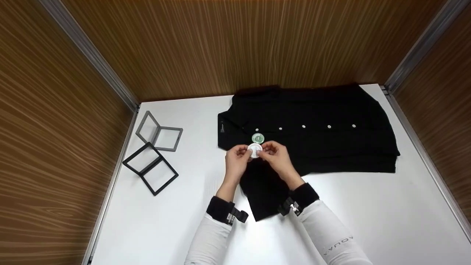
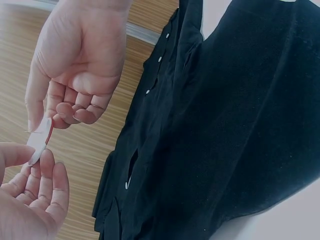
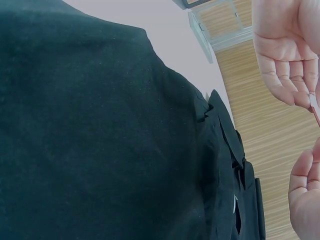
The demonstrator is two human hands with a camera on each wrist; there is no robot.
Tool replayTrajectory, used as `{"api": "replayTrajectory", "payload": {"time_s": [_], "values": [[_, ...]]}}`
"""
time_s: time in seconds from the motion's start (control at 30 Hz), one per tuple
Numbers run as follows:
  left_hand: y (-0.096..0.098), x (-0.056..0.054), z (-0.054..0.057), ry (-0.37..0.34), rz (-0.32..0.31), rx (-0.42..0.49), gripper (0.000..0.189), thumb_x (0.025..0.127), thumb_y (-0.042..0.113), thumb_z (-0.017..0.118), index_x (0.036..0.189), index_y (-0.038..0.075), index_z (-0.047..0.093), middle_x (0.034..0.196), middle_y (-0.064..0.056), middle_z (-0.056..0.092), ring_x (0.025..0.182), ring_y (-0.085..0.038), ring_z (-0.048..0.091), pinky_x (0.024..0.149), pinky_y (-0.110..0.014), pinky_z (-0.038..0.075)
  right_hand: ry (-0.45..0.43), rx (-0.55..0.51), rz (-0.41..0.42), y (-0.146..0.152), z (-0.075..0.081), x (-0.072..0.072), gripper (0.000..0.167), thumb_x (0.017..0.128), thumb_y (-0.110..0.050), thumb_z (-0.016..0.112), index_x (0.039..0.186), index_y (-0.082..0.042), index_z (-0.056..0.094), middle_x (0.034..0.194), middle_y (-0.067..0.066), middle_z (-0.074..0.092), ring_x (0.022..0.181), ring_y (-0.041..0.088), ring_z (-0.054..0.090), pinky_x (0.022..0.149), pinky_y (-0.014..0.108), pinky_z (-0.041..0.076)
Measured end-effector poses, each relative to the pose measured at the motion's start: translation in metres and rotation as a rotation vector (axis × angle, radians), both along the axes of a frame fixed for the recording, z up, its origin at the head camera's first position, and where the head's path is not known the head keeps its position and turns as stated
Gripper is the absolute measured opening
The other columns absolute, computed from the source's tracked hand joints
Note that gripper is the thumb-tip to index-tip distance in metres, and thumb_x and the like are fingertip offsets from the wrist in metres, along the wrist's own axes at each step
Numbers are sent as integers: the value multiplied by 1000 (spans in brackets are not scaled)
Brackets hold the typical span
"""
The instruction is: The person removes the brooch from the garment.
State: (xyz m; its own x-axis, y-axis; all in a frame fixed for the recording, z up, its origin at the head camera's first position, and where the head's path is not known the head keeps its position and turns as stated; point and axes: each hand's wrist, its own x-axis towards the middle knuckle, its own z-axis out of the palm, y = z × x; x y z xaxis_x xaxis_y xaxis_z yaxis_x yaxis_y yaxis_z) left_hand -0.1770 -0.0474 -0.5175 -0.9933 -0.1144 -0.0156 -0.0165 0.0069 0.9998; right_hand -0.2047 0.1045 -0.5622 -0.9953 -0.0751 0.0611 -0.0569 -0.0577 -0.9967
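A round pin badge is held up over a black shirt, its white back facing me. My left hand pinches its left edge between thumb and fingers, and my right hand pinches the opposite edge. In the left wrist view the badge shows a red rim and a thin pin standing out from its back. Just beyond it, a green and white round badge lies against the shirt near the collar. Only a sliver of the held badge appears in the right wrist view.
The shirt lies sideways on a white table, its collar to the left and a sleeve toward me. Left of it stand a grey hinged frame and a black hinged frame, both unfolded. Wood-grain panels enclose the table.
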Motion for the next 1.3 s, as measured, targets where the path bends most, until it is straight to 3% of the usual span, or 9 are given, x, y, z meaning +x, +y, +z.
{"api": "replayTrajectory", "payload": {"time_s": [0.2,0.5,0.8,0.97,1.13,1.3], "values": [[0,-1,0,4,5,-12,15,85,-6,65,96,-16,64,84,-19,67,71,-20,64,68,-33,58,3,8,-44,-2,-11,-5,19,79,4,74,93,10,62,75,6,60,60,10,54,54,25,48],[-1,0,2,23,-1,-11,13,84,-7,66,93,-17,65,81,-22,67,65,-18,64,64,-32,58,-22,-62,-50,-3,-7,-2,15,78,5,72,88,5,62,72,5,58,60,11,53,52,21,46],[0,1,2,25,-2,-17,13,83,-7,66,92,-17,65,81,-22,67,66,-17,63,65,-32,58,-78,-82,-41,-4,-5,-5,15,79,8,71,90,9,60,73,4,57,60,10,52,54,24,47],[0,1,1,26,-5,-16,14,83,-7,66,92,-17,65,81,-21,67,67,-16,63,65,-30,58,-92,-71,-24,-3,7,0,14,80,9,68,90,11,58,73,4,56,61,10,52,53,22,46],[1,2,1,33,-11,-30,13,83,-7,66,92,-17,65,80,-19,67,72,-30,66,64,-29,58,-97,-61,-24,-5,24,9,12,80,10,66,89,11,58,73,5,55,61,10,51,53,19,45],[1,3,2,44,-10,-54,13,83,-7,66,92,-17,65,81,-22,67,71,-29,66,65,-31,58,-110,-62,-27,-5,25,9,11,80,9,65,89,10,58,73,4,55,62,11,50,54,20,45]]}}
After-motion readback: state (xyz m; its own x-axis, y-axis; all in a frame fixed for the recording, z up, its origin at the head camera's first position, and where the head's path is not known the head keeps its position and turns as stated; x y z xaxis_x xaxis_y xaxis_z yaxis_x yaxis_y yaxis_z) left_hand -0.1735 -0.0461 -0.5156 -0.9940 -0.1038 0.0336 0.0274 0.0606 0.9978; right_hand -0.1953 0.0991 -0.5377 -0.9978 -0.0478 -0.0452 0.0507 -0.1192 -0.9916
